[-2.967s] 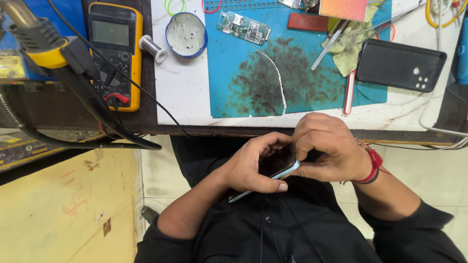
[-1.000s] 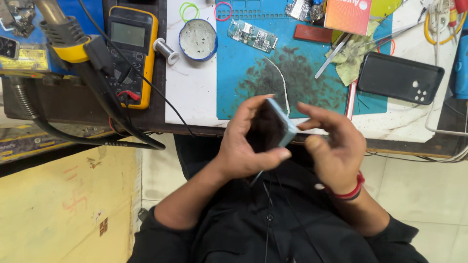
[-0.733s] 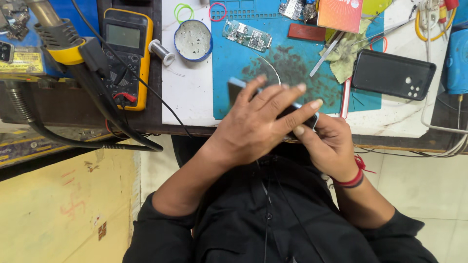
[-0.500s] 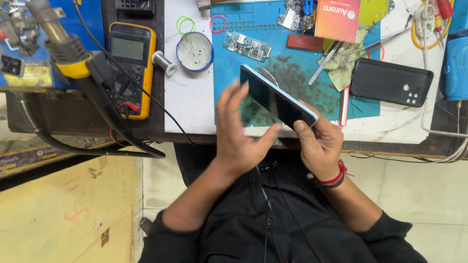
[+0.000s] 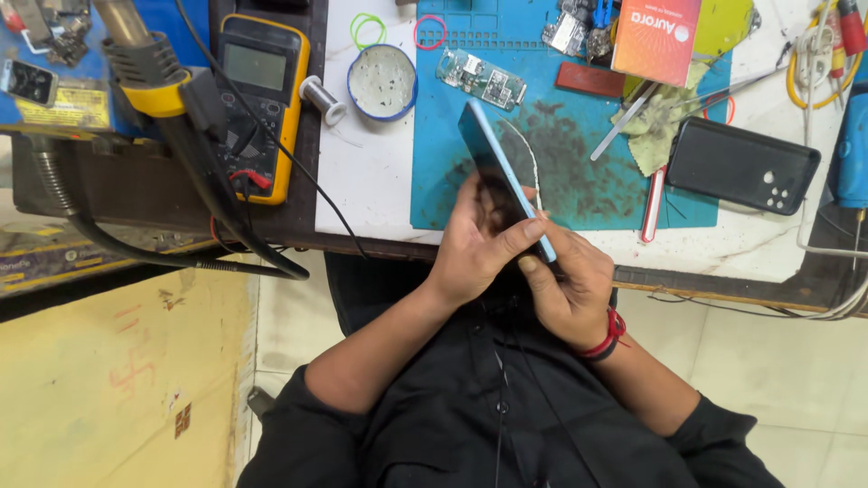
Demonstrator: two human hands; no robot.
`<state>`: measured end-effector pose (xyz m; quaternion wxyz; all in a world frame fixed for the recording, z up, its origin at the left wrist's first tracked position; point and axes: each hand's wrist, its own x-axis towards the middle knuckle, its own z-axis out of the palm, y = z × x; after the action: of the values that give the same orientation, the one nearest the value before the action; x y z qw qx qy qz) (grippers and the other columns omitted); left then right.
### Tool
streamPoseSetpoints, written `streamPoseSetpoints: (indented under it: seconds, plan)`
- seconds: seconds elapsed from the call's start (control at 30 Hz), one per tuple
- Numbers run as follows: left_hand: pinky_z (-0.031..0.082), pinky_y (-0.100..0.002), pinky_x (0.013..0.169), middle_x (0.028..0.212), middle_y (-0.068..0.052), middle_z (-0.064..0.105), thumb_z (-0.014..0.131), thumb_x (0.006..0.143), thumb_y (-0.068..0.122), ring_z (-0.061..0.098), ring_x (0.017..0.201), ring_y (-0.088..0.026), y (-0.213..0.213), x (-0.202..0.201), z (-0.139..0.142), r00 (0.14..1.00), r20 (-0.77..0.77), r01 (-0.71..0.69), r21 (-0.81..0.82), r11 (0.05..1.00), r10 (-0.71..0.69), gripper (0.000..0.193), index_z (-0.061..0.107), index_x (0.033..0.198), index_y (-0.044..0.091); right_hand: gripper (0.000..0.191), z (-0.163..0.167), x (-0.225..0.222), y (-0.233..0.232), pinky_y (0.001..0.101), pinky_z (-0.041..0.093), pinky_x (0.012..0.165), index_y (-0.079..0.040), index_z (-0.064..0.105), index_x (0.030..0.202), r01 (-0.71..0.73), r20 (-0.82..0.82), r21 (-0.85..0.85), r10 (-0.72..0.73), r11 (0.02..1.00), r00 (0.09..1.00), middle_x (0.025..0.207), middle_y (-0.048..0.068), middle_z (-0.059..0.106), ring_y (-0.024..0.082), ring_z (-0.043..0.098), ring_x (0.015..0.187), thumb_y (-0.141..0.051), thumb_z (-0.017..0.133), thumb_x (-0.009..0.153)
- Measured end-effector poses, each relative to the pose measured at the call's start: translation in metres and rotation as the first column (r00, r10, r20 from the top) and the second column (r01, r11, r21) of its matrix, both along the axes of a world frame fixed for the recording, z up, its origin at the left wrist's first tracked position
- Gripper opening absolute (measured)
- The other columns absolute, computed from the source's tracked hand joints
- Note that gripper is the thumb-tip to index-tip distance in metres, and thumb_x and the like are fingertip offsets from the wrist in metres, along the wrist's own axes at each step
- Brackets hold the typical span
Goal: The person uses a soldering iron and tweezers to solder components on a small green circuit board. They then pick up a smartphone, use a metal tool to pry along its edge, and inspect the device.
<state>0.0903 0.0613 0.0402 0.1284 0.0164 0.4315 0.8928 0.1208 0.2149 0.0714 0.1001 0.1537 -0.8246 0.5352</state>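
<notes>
Standing right behind this person at the repair surface (image 5: 371, 181), white top with a big blue work mat (image 5: 579, 172) laid over the middle, pretty grimy with dark smudges. Far left there's a yellow multimeter (image 5: 258, 90) with a hot-air nozzle and its thick black hose (image 5: 181, 136) crossing in front of it. Right side of the mat has a black phone back cover (image 5: 741, 165) lying flat, and an orange box (image 5: 655, 38) at the far edge.

The main thing: a light blue phone (image 5: 502, 176), held tilted up on edge over the near part of the mat, its far end pointing away from the person. Left hand (image 5: 475, 244) is wrapped around its near half, fingers closed on the screen side. Right hand (image 5: 565, 280), the one with the red wrist thread, is clamped on the phone's near end from underneath, thumb along the edge.

Smaller stuff: a round blue-rimmed tin (image 5: 382, 81), a green circuit board (image 5: 482, 79), a solder spool (image 5: 323, 98), and tweezers (image 5: 624, 122) on a crumpled yellowish cloth.
</notes>
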Motion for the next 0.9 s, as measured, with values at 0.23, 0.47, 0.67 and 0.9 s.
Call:
streamPoseSetpoints:
  seconds: [0.23,0.47,0.67,0.9]
  plan:
    - [0.057,-0.037,0.1,0.133,-0.012,0.05,0.078,0.089,0.0,0.063,0.121,-0.021,-0.004,-0.015,-0.002,0.992,-0.112,-0.076,-0.1,0.992,0.065,0.081,0.026,0.151,0.003,0.043,0.006,-0.019,-0.003,0.038,0.057,0.09,0.003,0.063,0.131,0.011,-0.156,0.128,0.009,0.992,0.988,0.113,0.02,0.073,0.034,0.074,0.1,-0.001,0.077,0.091]
    - [0.057,-0.038,0.104,0.138,-0.013,0.046,0.079,0.09,-0.002,0.06,0.121,-0.02,-0.007,-0.024,0.001,0.991,-0.098,-0.093,-0.06,0.994,0.087,0.083,0.026,0.153,0.004,0.046,0.006,-0.03,0.007,0.0395,0.059,0.091,0.005,0.057,0.134,-0.021,-0.264,0.151,0.06,0.988,0.963,0.116,0.024,0.073,0.035,0.076,0.1,0.006,0.066,0.088]
    - [0.056,-0.038,0.106,0.14,-0.012,0.046,0.08,0.089,-0.001,0.059,0.124,-0.02,-0.013,-0.026,-0.001,0.993,-0.096,-0.072,-0.038,0.997,0.068,0.086,0.025,0.154,0.007,0.048,0.002,-0.031,0.006,0.0353,0.06,0.085,0.002,0.051,0.137,0.0,-0.301,0.143,0.044,0.99,0.953,0.118,0.022,0.073,0.03,0.077,0.098,0.007,0.065,0.092]
    - [0.056,-0.038,0.106,0.14,-0.012,0.045,0.08,0.088,-0.002,0.058,0.123,-0.02,-0.012,-0.024,0.0,0.992,-0.094,-0.086,-0.046,0.995,0.082,0.089,0.023,0.156,0.007,0.048,0.003,-0.03,0.007,0.0355,0.06,0.081,0.0,0.052,0.135,0.021,-0.368,0.197,0.054,0.98,0.928,0.113,0.02,0.074,0.03,0.076,0.092,0.007,0.069,0.09]
